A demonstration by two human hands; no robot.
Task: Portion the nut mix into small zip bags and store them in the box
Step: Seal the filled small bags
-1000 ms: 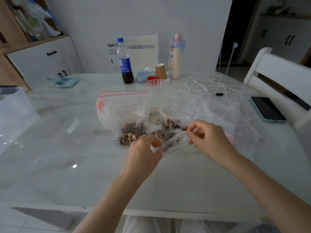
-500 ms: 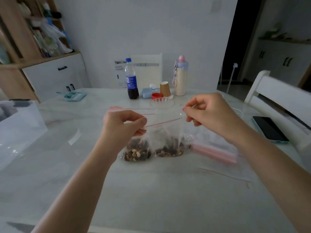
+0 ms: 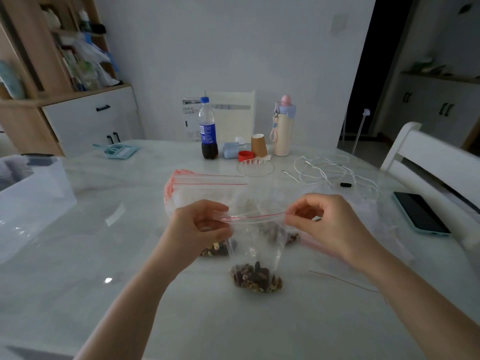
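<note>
Nuts (image 3: pixel 255 278) sit pooled in the bottom of the small bag (image 3: pixel 255 245), which hangs over the table (image 3: pixel 78 294) with its base at or just above the surface; contact cannot be confirmed. Half a second ago this bag was held higher, level with the tumbler (image 3: pixel 255 168); a second ago it lay slack and low in the hands. It now hangs straight, stretched by its top edge.

Box (image 3: pixel 28 201): clear, at the far left edge, well apart from the bag. Nothing is visibly stored in it from this angle.

Big bag (image 3: pixel 205 193): lies behind the hands, holding the remaining mix.

Left hand (image 3: pixel 200 227): fingers and thumb curled, pinching the left end of the red zip line (image 3: pixel 257 217).

Right hand (image 3: pixel 322 224): same narrow pinch on the right end. The strip between them is taut and nearly level.

Assessment: the portion is loaded and has settled to the bottom. The drop in height and the tensioned strip indicate the sealing step. Whether the zip is already pressed shut cannot be told. Transfer to the box is not yet done.
</note>
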